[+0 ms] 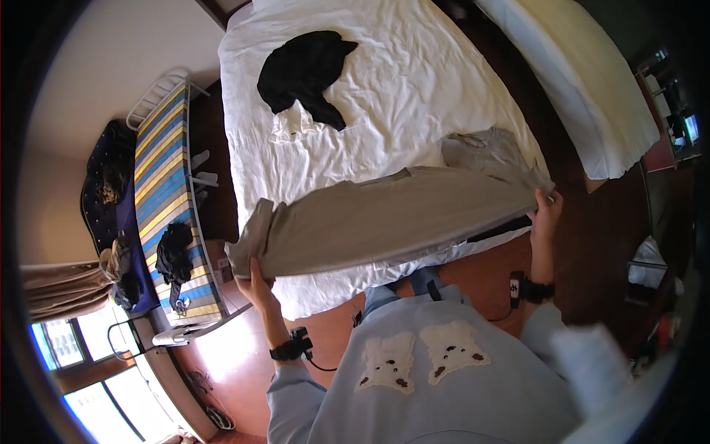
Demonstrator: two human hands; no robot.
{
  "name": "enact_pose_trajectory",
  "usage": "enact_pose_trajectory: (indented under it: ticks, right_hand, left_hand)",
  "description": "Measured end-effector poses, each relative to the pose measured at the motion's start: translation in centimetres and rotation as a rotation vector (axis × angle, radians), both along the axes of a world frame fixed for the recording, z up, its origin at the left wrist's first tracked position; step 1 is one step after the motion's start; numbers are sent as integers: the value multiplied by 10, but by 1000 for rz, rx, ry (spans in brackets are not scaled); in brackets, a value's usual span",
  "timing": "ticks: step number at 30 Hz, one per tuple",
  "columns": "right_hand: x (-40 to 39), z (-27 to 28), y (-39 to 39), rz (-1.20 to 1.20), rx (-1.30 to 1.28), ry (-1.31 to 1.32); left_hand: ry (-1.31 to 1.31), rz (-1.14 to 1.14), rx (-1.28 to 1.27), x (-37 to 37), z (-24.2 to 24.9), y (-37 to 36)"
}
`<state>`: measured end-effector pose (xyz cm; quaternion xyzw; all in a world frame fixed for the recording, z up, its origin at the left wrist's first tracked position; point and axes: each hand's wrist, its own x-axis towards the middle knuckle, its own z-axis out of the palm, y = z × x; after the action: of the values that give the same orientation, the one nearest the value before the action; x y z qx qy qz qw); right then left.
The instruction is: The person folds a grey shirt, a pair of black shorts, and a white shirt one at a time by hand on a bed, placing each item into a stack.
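Khaki trousers (384, 222) stretch across the white bed (384, 96), the left hand (255, 285) and right hand (546, 211) each with fingers clenched on 1 end; a black garment (307, 70) lies beyond.

A white-sheeted bed (414, 96) fills the centre and top of the frame, with a black garment (307, 70) lying crumpled near its upper left and a small white cloth (293, 122) touching the garment's lower edge. At left, a striped folding cot (166, 177) stands just beside the bed, dark clothing (174, 255) heaped on its lower part. A second mattress (592, 81) runs along the upper right. Bright windows (81, 370) show at lower left, above a reddish wooden floor (237, 355).
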<state>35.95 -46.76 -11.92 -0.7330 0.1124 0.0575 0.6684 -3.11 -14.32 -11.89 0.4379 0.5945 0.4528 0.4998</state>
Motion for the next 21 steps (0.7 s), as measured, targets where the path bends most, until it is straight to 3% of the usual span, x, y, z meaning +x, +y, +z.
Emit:
enact_pose_trajectory:
  ticks: [3, 4, 7, 11, 12, 13, 15, 16, 17, 21]
  right_hand:
    - [-21, 18, -13, -104, -6, -82]
    - [-25, 28, -13, -127, -12, -120]
    - [-27, 60, -14, 64, -36, -59]
    - [0, 58, 4, 220, -152, 4]
    - [12, 44, 12, 229, -123, 2]
    - [24, 28, 21, 238, -96, 1]
    - [45, -10, 40, 274, 130, 4]
    - [49, -29, 43, 287, 243, 4]
    - [51, -49, 39, 290, 192, 46]
    - [38, -155, -8, 206, -25, 291]
  left_hand:
    - [183, 34, 196, -49, -32, -4]
    - [162, 4, 239, -46, -22, -8]
    - [154, 34, -56, -21, 32, -26]
    - [133, -59, 123, -19, -11, 4]
    - [265, -83, 125, -15, -28, 16]
    - [157, -50, -129, 8, -19, 17]
    - [-180, -80, -223, 29, -48, 30]
    - [-120, -118, -191, 27, -70, 34]
    - [-64, -155, -155, 26, -86, 39]
    - [-51, -105, -431, 7, -152, 14]
